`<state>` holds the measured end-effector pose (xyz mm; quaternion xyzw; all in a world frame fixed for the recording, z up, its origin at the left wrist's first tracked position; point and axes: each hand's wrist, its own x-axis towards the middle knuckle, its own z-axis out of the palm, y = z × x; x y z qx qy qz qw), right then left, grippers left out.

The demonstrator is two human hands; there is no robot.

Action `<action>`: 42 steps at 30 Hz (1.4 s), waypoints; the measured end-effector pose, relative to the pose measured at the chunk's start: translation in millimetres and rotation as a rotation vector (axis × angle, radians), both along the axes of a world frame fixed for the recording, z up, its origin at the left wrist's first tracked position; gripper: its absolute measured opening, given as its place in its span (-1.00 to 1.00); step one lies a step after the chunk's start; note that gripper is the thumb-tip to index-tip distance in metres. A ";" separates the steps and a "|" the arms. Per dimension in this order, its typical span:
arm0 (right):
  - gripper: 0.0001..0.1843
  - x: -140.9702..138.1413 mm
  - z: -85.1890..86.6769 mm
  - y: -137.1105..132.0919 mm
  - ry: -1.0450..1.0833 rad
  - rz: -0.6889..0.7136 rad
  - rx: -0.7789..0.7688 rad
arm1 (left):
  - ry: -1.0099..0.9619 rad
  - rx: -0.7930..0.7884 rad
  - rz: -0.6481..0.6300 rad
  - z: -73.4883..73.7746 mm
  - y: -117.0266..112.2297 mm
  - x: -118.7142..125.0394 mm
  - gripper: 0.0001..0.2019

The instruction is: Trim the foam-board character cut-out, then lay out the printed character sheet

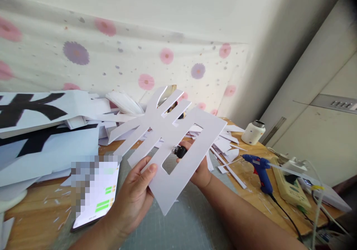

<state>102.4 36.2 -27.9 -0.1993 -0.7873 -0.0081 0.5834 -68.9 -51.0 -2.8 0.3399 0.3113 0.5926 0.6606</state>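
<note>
A large white foam-board cutout (pixel 170 138) shaped like a written character is held up above the table, tilted. My left hand (pixel 134 198) grips its lower left edge, thumb on the front face. My right hand (pixel 199 172) is behind the cutout's right side, fingers closed around a small black tool (pixel 180 151) that shows through an opening in the cutout. Part of that hand is hidden by the board.
A phone (pixel 96 194) with a lit screen lies at the left on the wooden table (pixel 36 209). A blue glue gun (pixel 260 170), a power strip (pixel 290 183), a white jar (pixel 253 132), foam scraps (pixel 223 146) and black-and-white boards (pixel 36 123) surround a grey cutting mat (pixel 189 224).
</note>
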 end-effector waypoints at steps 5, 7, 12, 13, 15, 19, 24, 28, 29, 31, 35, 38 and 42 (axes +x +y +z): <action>-0.56 2.7 0.9 1.4 0.025 0.007 -0.012 | 0.011 0.018 -0.012 0.3 0.1 -1.6 -0.71; -0.55 2.7 0.7 1.2 0.038 0.001 -0.021 | 0.006 0.023 -0.024 1.4 0.9 -1.2 -0.70; -0.56 6.2 0.8 5.7 0.098 -0.032 -0.043 | -0.005 0.001 -0.006 2.2 2.0 -0.6 -0.68; -0.58 7.9 1.0 7.7 0.128 -0.054 -0.053 | -0.009 -0.003 -0.003 1.4 1.8 -0.8 -0.69; -0.62 11.1 1.0 11.4 0.171 -0.112 -0.082 | -0.019 -0.010 -0.013 -0.9 1.0 -1.4 -0.74; -0.61 12.3 -1.2 13.4 0.101 -0.104 -0.106 | -0.033 -0.034 -0.022 -3.0 -0.1 -1.7 -0.78; -0.57 8.5 -4.7 8.9 0.045 -0.043 -0.055 | 0.009 -0.004 0.032 3.2 1.7 -0.6 -0.67; -0.52 4.6 -2.1 2.7 -0.006 0.009 0.026 | 0.011 -0.001 0.029 4.1 2.0 0.1 -0.65; -0.51 3.5 -0.8 1.2 -0.009 0.023 0.027 | 0.007 -0.008 0.024 3.5 1.9 0.2 -0.65; -0.52 2.0 1.5 -0.8 0.002 0.046 0.011 | -0.001 -0.018 0.009 1.8 1.6 0.2 -0.65; -0.57 4.7 4.1 1.9 0.082 -0.001 -0.019 | -0.008 -0.026 -0.004 -0.9 1.0 -1.1 -0.64; -0.59 8.6 4.3 5.2 0.122 -0.087 -0.035 | -0.008 -0.044 0.009 -2.2 0.7 -2.2 -0.64; -0.55 8.3 4.4 3.5 0.035 -0.023 -0.002 | 0.019 -0.036 0.003 -1.6 0.4 -1.9 -0.63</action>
